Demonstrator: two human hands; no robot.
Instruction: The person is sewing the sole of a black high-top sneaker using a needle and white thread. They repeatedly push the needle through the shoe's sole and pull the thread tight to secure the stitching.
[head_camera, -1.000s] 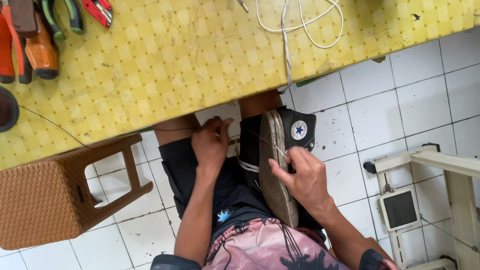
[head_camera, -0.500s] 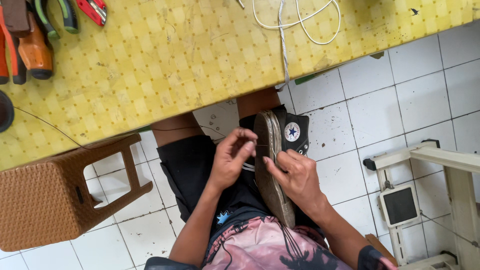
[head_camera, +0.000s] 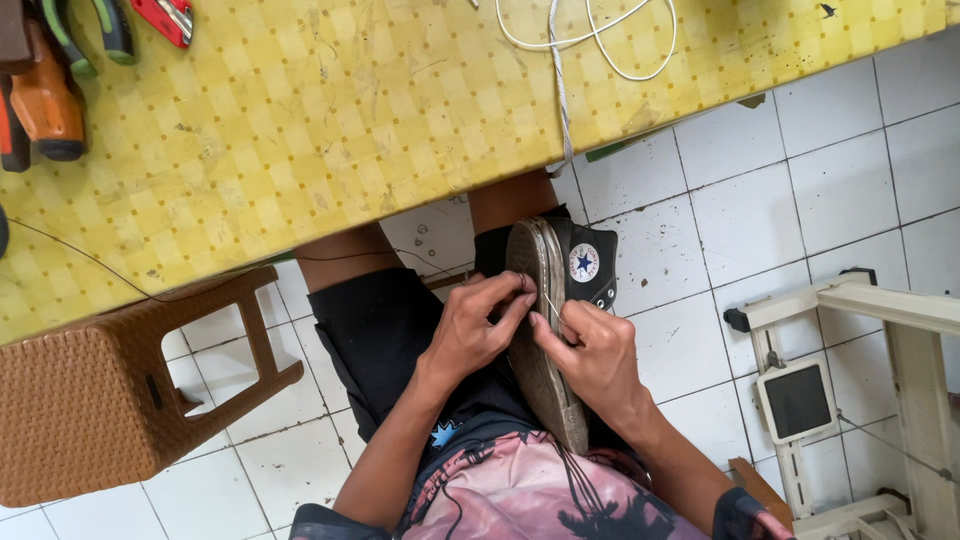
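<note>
1. Black canvas and a worn grey sole: that's the high-top shoe (head_camera: 556, 300), resting on the person's lap just below the table (head_camera: 330, 130) edge, sole turned up toward the camera, a round white patch showing on its ankle.
2. Much of the upper is hidden behind the sole and both hands; the heel end disappears against the pink shirt (head_camera: 520, 495).
3. Left hand (head_camera: 470, 335) is pinched narrow at the sole's rim, fingertips pressed together.
4. Right hand (head_camera: 590, 350) is curled against the sole, and a thin needle (head_camera: 552, 306) shows between the two hands; exactly which fingers grip it is hard to make out.
5. White cord (head_camera: 585, 35) on the table is cut off at the top edge; a brown woven stool (head_camera: 110, 400) stands on the white tiled floor (head_camera: 760, 200).
</note>
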